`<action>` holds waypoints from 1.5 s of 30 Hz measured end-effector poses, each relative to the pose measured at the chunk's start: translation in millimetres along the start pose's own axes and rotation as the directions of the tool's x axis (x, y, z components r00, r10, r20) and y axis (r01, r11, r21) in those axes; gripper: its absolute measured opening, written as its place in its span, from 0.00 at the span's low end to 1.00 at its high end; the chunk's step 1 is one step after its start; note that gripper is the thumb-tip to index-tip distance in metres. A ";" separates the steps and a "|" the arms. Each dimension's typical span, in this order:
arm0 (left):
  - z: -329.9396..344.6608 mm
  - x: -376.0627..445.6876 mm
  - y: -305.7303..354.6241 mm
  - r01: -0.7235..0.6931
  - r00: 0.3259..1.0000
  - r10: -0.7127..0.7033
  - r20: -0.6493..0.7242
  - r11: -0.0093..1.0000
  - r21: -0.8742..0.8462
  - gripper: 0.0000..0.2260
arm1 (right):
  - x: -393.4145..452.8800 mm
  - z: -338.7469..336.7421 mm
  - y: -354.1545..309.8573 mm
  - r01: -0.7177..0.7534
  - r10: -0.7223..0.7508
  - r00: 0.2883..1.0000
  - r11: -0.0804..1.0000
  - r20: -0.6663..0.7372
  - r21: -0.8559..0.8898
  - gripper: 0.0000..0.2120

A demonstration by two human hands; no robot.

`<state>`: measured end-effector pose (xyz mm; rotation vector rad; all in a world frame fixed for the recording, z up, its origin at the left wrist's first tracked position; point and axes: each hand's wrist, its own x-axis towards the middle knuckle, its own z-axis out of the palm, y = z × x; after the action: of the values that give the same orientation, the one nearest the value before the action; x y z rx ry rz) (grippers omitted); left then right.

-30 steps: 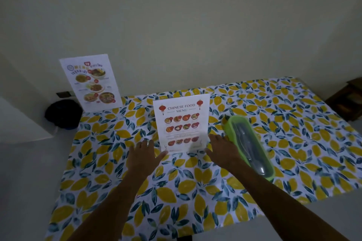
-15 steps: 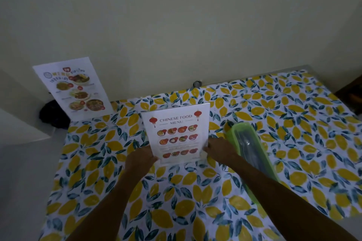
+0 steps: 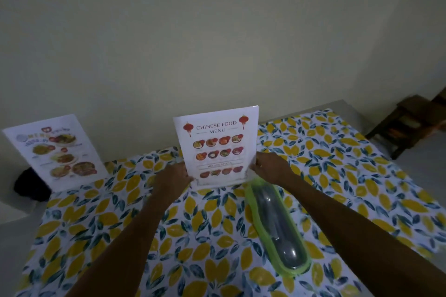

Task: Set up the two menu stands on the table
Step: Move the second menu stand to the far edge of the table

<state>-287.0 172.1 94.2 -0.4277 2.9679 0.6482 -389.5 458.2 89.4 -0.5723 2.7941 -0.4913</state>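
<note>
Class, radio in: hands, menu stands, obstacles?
Both hands, left and right, grip Chinese menu stand. Second stand upright far left. Green case close by right.

Head camera looks forward and down, close over the table (image 3: 217, 236).

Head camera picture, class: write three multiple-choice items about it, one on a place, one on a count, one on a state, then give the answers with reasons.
1. Where does the green cutlery case lie?
A. Right of the Chinese food menu stand
B. Left of it
C. On the floor

2. How many menu stands are visible?
A. One
B. Two
C. Three

3. What are the hands doing?
A. Resting flat on the tablecloth
B. Gripping the case
C. Holding the Chinese menu stand's side edges

Answers: 1 A, the case lies near the right forearm. 2 B, a second menu stand stands at the far left. 3 C, left hand and right hand clasp its sides.
</note>
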 end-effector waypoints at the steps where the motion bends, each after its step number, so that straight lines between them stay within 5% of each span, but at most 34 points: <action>1: -1.5 3.5 15.7 -0.016 1.000 0.016 -0.016 1.000 0.022 0.13 | -0.9 -12.7 9.7 0.013 -0.013 1.000 1.000 -0.011 -0.003 0.17; 5: 2.4 13.7 76.6 -0.064 0.997 0.067 -0.024 0.992 0.109 0.15 | -1.4 -55.7 58.6 0.069 -0.070 0.996 0.997 -0.050 -0.027 0.20; 20: 52.8 28.9 259.4 -0.035 0.993 0.033 -0.111 0.999 -0.020 0.16 | -10.5 -153.5 222.4 0.083 -0.089 0.995 0.991 -0.055 -0.103 0.16; 29: 74.4 55.3 310.6 -0.121 0.990 0.118 -0.075 0.992 -0.038 0.12 | -10.8 -166.0 272.7 -0.033 0.027 0.992 0.998 -0.122 -0.051 0.13; 34: 82.5 67.4 330.8 -0.101 0.994 0.098 -0.049 0.994 -0.048 0.10 | -1.6 -166.2 301.1 -0.074 0.066 0.991 0.995 -0.116 -0.066 0.19; 45: 105.1 134.4 392.1 -0.077 0.995 0.076 -0.060 0.997 -0.006 0.14 | 77.5 -201.9 366.5 0.001 -0.012 0.995 0.995 -0.104 -0.100 0.15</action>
<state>-526.3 523.9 137.3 -0.3411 3.0528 0.6665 -642.3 798.7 124.5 -0.5930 2.9302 -0.3956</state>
